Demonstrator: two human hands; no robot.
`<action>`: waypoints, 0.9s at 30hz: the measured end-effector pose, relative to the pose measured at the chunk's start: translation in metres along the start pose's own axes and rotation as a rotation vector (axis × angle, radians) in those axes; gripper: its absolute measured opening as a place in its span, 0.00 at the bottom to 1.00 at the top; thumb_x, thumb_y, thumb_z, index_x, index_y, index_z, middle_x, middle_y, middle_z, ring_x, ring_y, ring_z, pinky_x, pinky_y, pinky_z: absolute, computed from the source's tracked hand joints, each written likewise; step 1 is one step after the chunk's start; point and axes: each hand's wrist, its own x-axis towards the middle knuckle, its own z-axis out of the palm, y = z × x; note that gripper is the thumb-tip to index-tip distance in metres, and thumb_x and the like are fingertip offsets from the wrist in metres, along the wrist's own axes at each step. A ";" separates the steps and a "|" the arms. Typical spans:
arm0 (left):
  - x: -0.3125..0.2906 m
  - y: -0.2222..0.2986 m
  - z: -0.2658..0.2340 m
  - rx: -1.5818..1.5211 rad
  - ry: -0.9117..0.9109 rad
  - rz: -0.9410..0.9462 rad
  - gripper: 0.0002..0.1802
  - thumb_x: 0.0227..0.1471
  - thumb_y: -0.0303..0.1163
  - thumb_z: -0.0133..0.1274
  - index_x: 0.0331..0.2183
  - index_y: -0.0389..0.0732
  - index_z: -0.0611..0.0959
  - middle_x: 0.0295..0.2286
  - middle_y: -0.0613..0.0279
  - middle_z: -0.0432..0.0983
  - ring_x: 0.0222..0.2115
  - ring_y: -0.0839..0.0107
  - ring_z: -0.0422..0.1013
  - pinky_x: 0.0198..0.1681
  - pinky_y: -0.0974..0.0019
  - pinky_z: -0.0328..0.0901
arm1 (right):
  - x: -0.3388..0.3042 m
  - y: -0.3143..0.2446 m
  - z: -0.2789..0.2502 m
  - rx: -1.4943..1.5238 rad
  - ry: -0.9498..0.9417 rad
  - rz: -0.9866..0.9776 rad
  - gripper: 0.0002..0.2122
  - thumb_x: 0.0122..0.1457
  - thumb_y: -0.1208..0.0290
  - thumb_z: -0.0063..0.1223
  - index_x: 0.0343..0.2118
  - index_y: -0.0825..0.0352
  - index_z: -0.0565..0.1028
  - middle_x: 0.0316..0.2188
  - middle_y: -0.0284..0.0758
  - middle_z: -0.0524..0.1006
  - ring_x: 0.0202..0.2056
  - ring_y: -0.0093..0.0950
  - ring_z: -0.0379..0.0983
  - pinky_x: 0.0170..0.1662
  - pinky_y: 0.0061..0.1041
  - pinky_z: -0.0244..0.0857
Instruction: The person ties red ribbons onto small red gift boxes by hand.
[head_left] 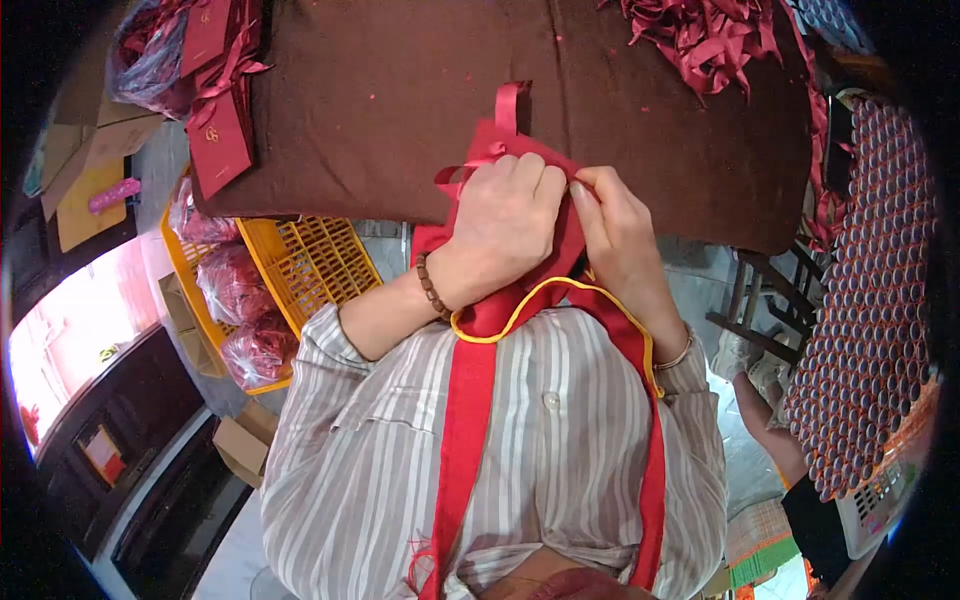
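Over the table's near edge my left hand (503, 215), a brown beaded bracelet on its wrist, is closed on a flat red card-like piece (487, 134). A shiny red ribbon (507, 106) loops up from its top, and another short loop sticks out at the left. My right hand (622, 235) pinches the right edge of the same piece between thumb and fingers. Whatever lies under the left fingers is hidden. Below both hands hangs my red apron (468, 410) with yellow edging.
A brown cloth-covered table (400, 110) lies ahead. Red ribboned cards (220, 150) stack at its left edge, loose red ribbons (705, 45) at the far right. Yellow crates (315, 265) with bagged red items stand lower left. A tray of small oval pieces (870, 290) is at right.
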 end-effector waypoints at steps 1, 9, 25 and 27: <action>0.000 -0.001 -0.001 0.005 -0.027 -0.003 0.04 0.38 0.28 0.46 0.21 0.40 0.69 0.20 0.59 0.62 0.21 0.64 0.63 0.23 0.63 0.58 | 0.000 0.002 0.000 0.000 0.002 0.000 0.06 0.57 0.75 0.42 0.34 0.73 0.67 0.29 0.47 0.70 0.33 0.41 0.70 0.37 0.28 0.62; 0.003 -0.011 -0.011 -0.151 -0.015 -0.006 0.04 0.40 0.29 0.51 0.23 0.41 0.73 0.20 0.61 0.65 0.23 0.64 0.64 0.29 0.61 0.55 | 0.002 0.010 -0.006 0.077 -0.077 0.068 0.09 0.53 0.74 0.47 0.37 0.70 0.66 0.26 0.36 0.70 0.23 0.19 0.62 0.27 0.20 0.58; 0.034 -0.047 -0.049 -0.379 -0.305 -0.100 0.07 0.46 0.31 0.50 0.29 0.40 0.78 0.24 0.59 0.74 0.28 0.62 0.69 0.32 0.62 0.60 | 0.006 -0.006 -0.010 -0.018 -0.126 -0.155 0.08 0.53 0.77 0.49 0.35 0.73 0.69 0.30 0.40 0.70 0.30 0.28 0.69 0.33 0.22 0.62; 0.041 -0.054 -0.054 -0.556 -0.528 -0.168 0.10 0.47 0.31 0.50 0.30 0.34 0.78 0.22 0.52 0.74 0.22 0.62 0.71 0.27 0.65 0.65 | 0.008 -0.010 -0.008 0.052 -0.154 -0.076 0.07 0.52 0.77 0.49 0.34 0.74 0.69 0.30 0.42 0.70 0.31 0.34 0.69 0.35 0.25 0.63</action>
